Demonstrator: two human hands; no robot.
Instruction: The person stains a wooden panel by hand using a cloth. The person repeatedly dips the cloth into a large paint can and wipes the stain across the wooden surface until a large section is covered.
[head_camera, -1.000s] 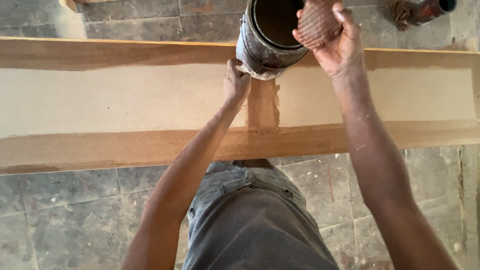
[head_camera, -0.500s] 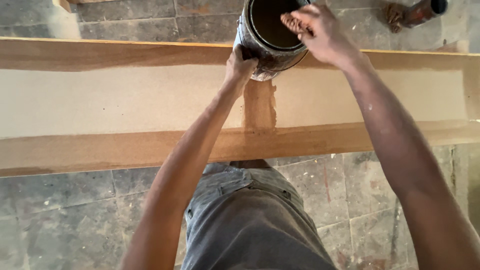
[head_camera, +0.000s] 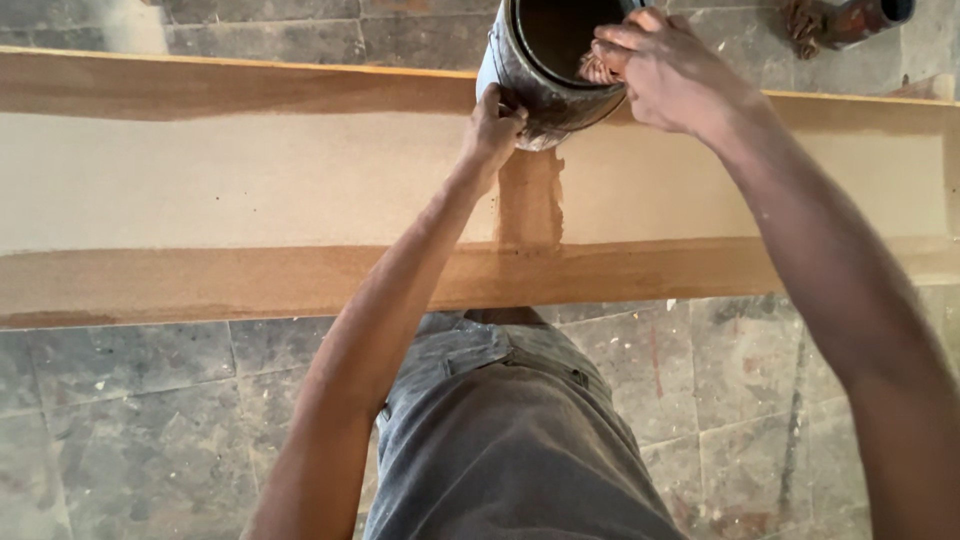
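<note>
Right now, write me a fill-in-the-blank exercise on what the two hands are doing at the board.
1. The left hand grips the outside of a tilted metal ____.
2. The right hand holds a wad of fibres at the can's open ____.
3. Below the can, a darker stained stripe runs across the pale wooden ____.
4. The floor under the board is laid with grey ____.

Missing words: can; mouth; board; tiles
</note>
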